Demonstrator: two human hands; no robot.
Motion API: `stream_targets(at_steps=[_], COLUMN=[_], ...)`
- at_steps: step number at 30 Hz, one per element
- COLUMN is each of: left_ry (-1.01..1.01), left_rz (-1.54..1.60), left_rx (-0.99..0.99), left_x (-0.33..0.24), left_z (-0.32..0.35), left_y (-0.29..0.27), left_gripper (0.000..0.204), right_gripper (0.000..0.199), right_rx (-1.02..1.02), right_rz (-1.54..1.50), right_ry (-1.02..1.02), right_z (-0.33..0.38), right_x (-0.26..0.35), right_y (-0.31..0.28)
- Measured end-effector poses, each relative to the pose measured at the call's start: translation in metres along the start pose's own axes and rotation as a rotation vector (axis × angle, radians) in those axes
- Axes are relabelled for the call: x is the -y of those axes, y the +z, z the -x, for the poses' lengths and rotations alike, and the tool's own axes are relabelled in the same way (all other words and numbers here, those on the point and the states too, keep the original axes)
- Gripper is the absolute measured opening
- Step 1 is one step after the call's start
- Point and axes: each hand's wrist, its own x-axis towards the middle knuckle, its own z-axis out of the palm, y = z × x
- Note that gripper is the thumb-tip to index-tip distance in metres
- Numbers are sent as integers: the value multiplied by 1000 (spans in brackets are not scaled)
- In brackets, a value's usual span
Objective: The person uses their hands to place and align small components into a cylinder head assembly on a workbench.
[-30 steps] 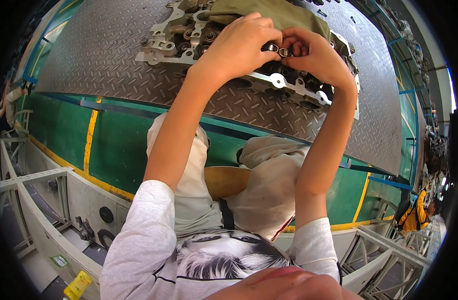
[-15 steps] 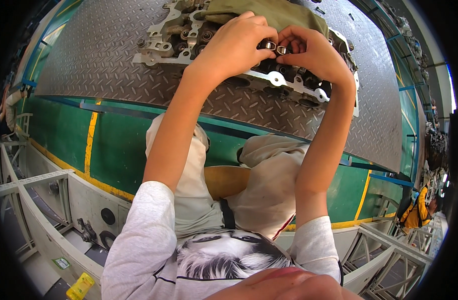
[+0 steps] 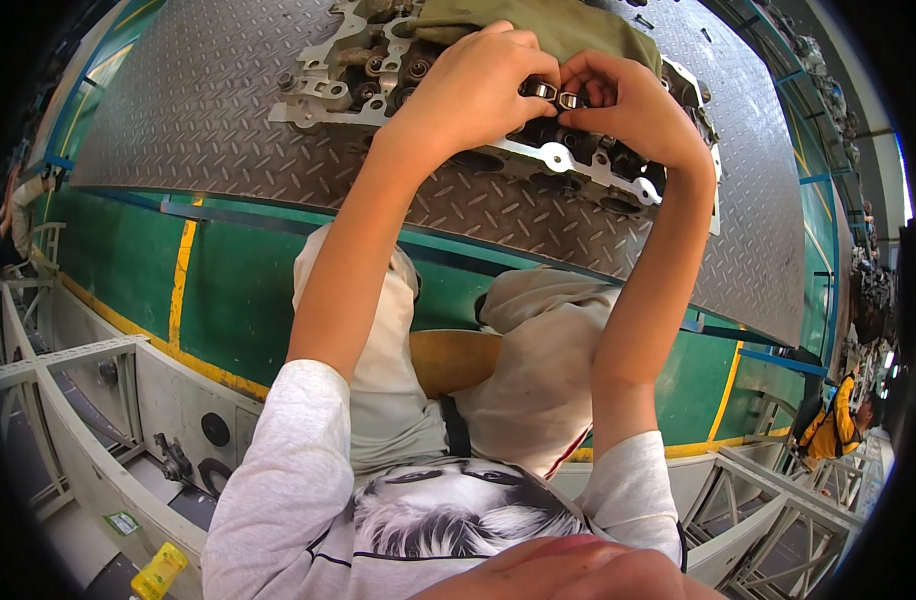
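On the diamond-plate tabletop lies a grey metal engine cylinder head (image 3: 556,157), its far side covered by an olive-green cloth (image 3: 578,32). Over its middle my two hands almost meet. My left hand (image 3: 478,88) is closed, thumb and fingers pinching a small shiny metal rocker arm (image 3: 545,91). Right beside it, a second small rocker arm (image 3: 569,101) is pinched by my right hand (image 3: 633,105), whose other fingers are curled. Whether the two parts touch each other or sit in the head cannot be made out. My left hand and wrist hide part of the head.
The textured steel tabletop (image 3: 228,110) spreads around the head, its near edge above my knees. A green floor (image 3: 258,290) with yellow lines lies below. White metal frames (image 3: 88,355) stand behind me, a yellow bottle (image 3: 159,570) among them. A person in yellow (image 3: 831,425) is far right.
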Motion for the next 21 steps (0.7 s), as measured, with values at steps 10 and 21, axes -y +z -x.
stream_targets(at_steps=[10, 21], left_ry=[-3, 2], left_rz=[-40, -14], left_rx=[-36, -23], left_x=[-1, 3], left_z=[0, 0], left_y=[2, 8], left_gripper=[26, 27], right_gripper=[28, 32], right_rx=[-20, -15], right_rz=[27, -107], right_ry=[16, -45], right_z=[-2, -3], right_x=[0, -7], right_y=[0, 2])
